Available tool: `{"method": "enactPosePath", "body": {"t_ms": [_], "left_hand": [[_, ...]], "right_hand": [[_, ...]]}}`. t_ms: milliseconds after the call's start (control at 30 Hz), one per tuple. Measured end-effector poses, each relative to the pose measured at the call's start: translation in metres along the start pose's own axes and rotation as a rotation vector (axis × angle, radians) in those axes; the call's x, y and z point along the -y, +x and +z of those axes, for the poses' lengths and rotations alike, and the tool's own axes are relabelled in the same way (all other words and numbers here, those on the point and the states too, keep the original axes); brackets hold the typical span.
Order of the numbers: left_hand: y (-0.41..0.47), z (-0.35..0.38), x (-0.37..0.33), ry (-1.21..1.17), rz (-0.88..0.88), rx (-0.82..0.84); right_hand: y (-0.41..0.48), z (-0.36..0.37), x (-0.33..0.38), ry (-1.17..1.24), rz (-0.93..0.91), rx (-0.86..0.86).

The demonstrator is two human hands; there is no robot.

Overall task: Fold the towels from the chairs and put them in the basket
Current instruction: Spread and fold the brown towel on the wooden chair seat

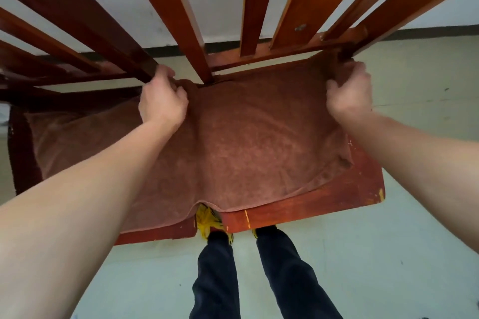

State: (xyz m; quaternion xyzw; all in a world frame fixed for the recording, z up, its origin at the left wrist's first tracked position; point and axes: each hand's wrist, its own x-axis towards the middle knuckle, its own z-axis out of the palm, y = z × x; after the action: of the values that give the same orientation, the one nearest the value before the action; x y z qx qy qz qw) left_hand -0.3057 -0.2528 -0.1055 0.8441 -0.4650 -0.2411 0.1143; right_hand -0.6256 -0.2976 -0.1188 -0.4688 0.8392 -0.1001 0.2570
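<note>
Chair seat [337, 199]: towel [254, 142] seemingly in both hands [163, 101] [348, 90]

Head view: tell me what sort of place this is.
Probably a plain indoor room, perhaps in a home: wooden chairs pushed together with a brown towel over their seats, a pale smooth floor and a white wall with dark skirting.

Pale green floor [388, 267], white wall [220, 8] above a dark baseboard [435, 33], soft even light.
</note>
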Motion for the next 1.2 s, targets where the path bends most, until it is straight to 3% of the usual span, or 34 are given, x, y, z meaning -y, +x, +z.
{"method": "enactPosePath", "body": {"t_ms": [100, 200, 300, 400, 567, 667, 933, 1067, 1200], "left_hand": [[-0.022, 0.004, 0.016, -0.011, -0.013, 0.045], [-0.057, 0.007, 0.053, 0.025, -0.122, 0.099], [-0.096, 0.003, 0.106, 0.155, -0.249, 0.233], [-0.128, -0.001, 0.151, 0.306, -0.273, 0.332], [-0.147, -0.01, 0.179, 0.354, -0.331, 0.434], [-0.136, -0.026, 0.185, 0.253, -0.384, 0.388], [-0.041, -0.097, 0.243, 0.161, -0.323, -0.085], [0.018, -0.107, 0.259, 0.105, -0.197, -0.161], [0.056, -0.101, 0.267, -0.015, -0.306, -0.053]], "right_hand": [[-0.042, 0.006, 0.0, -0.2, -0.278, 0.07], [-0.086, 0.02, -0.006, -0.219, -0.451, 0.328], [-0.12, 0.032, -0.03, -0.402, -0.368, 0.548], [-0.136, 0.032, -0.057, -0.559, -0.198, 0.537], [-0.155, 0.032, -0.059, -0.778, -0.182, 0.684], [-0.162, 0.04, -0.019, -0.791, -0.309, 0.623], [-0.215, 0.139, 0.17, -0.487, -0.877, 0.604], [-0.235, 0.188, 0.203, -0.594, -0.926, 0.651], [-0.246, 0.207, 0.195, -0.64, -0.873, 0.61]]}}
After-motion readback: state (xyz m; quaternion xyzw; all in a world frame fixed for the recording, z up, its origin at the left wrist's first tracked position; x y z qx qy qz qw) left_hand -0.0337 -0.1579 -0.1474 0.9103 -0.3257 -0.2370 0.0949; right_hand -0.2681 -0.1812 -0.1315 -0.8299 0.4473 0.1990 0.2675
